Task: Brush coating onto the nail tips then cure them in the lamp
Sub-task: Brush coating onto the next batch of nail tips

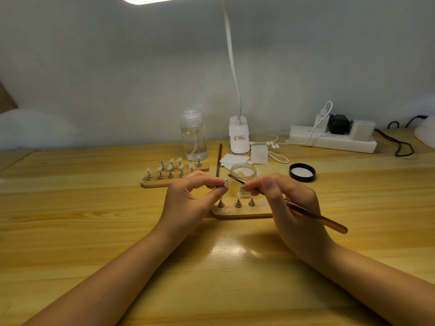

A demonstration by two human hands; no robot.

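My left hand [190, 198] pinches a small metal stand with a pale nail tip [226, 183] on top, lifted above the table. My right hand [289, 203] grips a brown-handled brush [313, 216]; its bristle end [231, 177] sits right beside the nail tip. Below them lies a wooden holder [235, 212] with three metal stands and one bare round magnet spot [263, 204]. Behind the hands stands an open clear jar [243, 175]. A white curing lamp [426, 132] shows partly at the far right edge.
A second wooden holder [153, 183] with several nail tips on stands lies at the back left. Near it are a clear pump bottle [194, 137], a spare brush [219, 161], white wipes [235, 159], a black jar lid [302, 172], a clip desk lamp [239, 135] and a power strip [334, 142].
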